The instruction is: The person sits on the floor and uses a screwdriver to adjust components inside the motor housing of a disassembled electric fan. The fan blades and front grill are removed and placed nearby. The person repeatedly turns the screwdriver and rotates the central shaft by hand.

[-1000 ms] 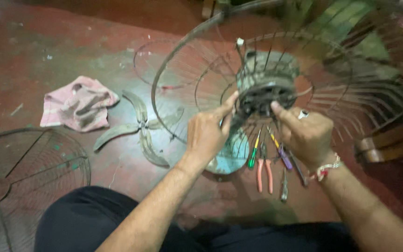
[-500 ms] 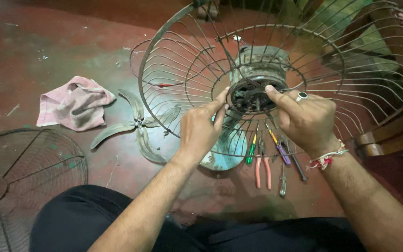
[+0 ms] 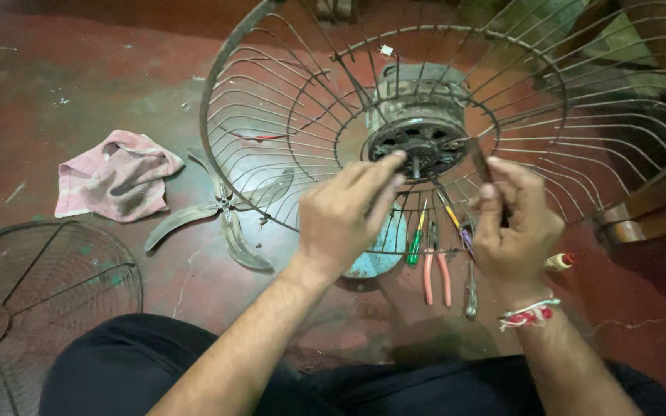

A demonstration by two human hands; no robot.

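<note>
Wire fan guard (image 3: pixel 287 123) around motor (image 3: pixel 418 139), left hand (image 3: pixel 344 219) fingers pinching hub rim, right hand (image 3: pixel 514 227) gripping wire, floor open leftward.

Wire guard (image 3: pixel 287 139) upright at centre, motor (image 3: pixel 418 131) in its hub | left hand (image 3: pixel 344 219) and right hand (image 3: pixel 514 227) before the hub | fan blade (image 3: pixel 221 216) on floor left of guard | cloth (image 3: pixel 113 177) further left | second grille (image 3: pixel 32 300) lower left | pliers (image 3: pixel 435 266) and screwdrivers (image 3: pixel 416 243) between the hands, on floor
</note>
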